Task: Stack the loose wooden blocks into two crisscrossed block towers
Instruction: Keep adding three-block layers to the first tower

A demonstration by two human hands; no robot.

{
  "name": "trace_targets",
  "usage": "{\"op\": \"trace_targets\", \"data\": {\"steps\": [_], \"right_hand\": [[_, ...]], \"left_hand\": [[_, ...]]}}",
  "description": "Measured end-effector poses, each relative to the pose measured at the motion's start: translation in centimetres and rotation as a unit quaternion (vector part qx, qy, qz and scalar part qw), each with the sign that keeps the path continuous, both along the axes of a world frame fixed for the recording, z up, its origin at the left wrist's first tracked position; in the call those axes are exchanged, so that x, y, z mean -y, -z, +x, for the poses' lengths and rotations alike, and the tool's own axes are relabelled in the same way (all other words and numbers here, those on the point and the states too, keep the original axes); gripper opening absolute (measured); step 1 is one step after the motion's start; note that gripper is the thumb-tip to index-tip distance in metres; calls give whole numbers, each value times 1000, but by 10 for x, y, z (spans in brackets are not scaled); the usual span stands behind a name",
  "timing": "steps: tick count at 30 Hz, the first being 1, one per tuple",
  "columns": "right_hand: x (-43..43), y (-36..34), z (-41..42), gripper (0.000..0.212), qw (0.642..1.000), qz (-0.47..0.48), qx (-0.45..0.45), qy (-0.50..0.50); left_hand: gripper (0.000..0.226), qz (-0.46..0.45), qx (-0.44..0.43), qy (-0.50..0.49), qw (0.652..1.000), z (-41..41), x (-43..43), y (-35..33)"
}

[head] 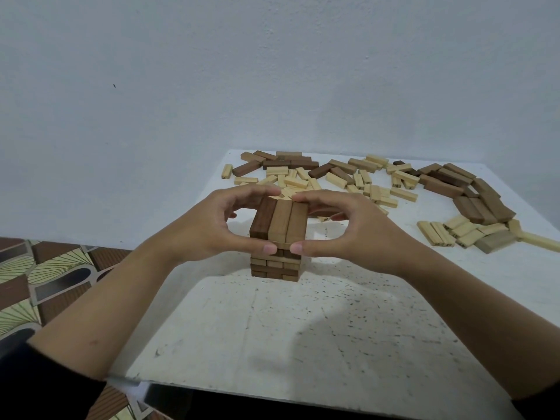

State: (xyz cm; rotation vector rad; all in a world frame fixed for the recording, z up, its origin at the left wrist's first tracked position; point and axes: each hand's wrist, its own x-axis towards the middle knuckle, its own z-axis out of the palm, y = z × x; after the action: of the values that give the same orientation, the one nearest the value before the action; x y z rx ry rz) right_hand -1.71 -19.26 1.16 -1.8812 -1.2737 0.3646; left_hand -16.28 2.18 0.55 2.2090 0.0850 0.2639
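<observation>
Three top blocks (278, 222) on the tower (275, 266) at table (303, 328) centre are pinched by left hand (209, 228) and right hand (348, 228); squeeze evenly, squaring them flush without shifting lower layers.

You'll find nothing legible here: the pale loose blocks (403, 194) carry small dark stamps on their ends, too tiny to read.

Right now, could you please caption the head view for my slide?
The left hand and right hand pinch the top layer of a block tower; loose blocks lie behind.
</observation>
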Motion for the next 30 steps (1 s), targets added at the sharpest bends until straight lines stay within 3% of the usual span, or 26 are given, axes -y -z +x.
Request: {"op": "trace_targets", "data": {"steps": [10, 14, 20, 30], "right_hand": [[5, -6, 1, 71, 999, 9, -33, 7], [8, -11, 4, 51, 997, 38, -61, 25], [2, -10, 14, 10, 985, 130, -85, 82], [-39, -8, 53, 7, 977, 148, -15, 150]], "left_hand": [[72, -6, 0, -2, 1000, -4, 1, -7], [46, -48, 28, -8, 998, -4, 1, -14], [31, -90, 80, -88, 989, 0, 5, -21], [14, -72, 105, -229, 965, 46, -20, -22]]}}
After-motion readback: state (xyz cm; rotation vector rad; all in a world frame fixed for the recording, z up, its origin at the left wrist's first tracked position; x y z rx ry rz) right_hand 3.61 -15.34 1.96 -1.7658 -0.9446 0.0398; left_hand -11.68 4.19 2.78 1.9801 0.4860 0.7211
